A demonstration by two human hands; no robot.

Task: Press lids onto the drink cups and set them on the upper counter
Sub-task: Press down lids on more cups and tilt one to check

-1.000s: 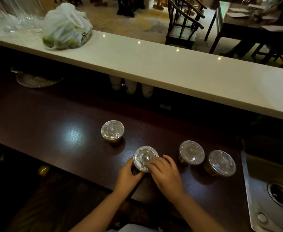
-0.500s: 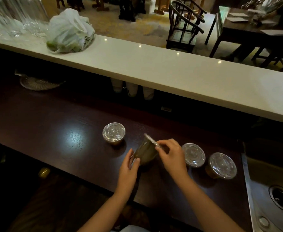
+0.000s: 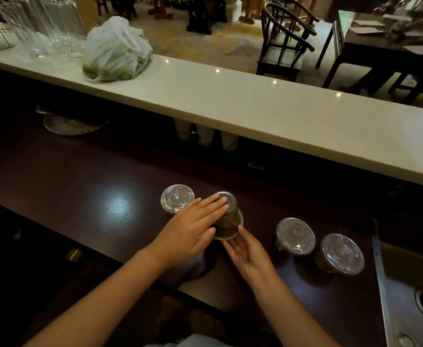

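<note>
A clear drink cup [image 3: 228, 219] of brown liquid is tipped over above the dark lower counter [image 3: 80, 186], its small base pointing up and away and its lidded end toward me. My left hand [image 3: 190, 234] lies flat on its left side, fingers straight. My right hand [image 3: 248, 256] cups it from below, palm up. Three other lidded cups stand on the lower counter: one [image 3: 177, 198] just left of the held cup, two at the right [image 3: 295, 235] [image 3: 340, 252]. The white upper counter [image 3: 255, 108] runs across behind.
On the upper counter's left end sit a white plastic bag [image 3: 115, 51] and several glasses [image 3: 42, 26]. A glass dish [image 3: 70, 123] and pale cups [image 3: 205, 136] sit in the shadow under it. A steel sink [image 3: 410, 304] borders the lower counter at the right.
The cup stood upright with both hands at its lid; it has since been lifted and turned over, lid end now toward me, left hand flat on it, right hand beneath.
</note>
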